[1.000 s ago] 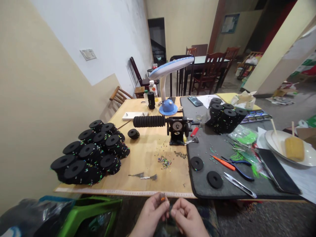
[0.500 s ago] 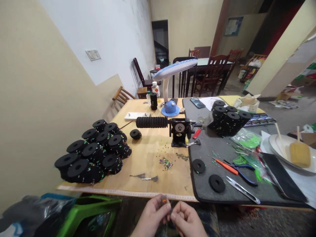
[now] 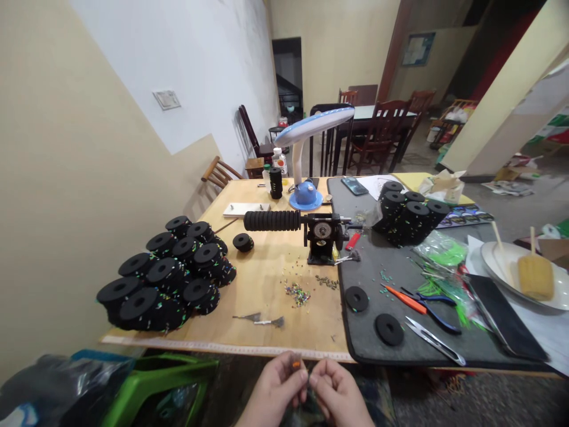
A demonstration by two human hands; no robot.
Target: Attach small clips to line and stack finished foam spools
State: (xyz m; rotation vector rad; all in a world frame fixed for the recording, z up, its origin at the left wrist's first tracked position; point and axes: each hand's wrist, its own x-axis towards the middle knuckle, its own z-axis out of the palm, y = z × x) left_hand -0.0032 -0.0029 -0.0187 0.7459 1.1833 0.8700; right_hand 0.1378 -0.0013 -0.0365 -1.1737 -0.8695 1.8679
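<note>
In front of the table edge, my left hand is closed in a pinch. A small orange piece shows at its fingertips, too small to name. Close beside it, my right hand is pinched as well, and what it may hold is too fine to make out. Just beyond the hands, two small tools with dark fanned tips lie on the wood near a pile of tiny coloured beads. Behind them stands a small black winding device with a row of black foam discs on its shaft.
Stacked black foam spools fill the table's left side; more spools stand at the back right. On the grey mat lie two foam discs, tweezers, blue-handled pliers and an orange tool. A blue lamp stands behind.
My hands stay almost in place, with the right fingertips shifted very slightly. The whole view has slid a few pixels; the things on the table have not moved.
</note>
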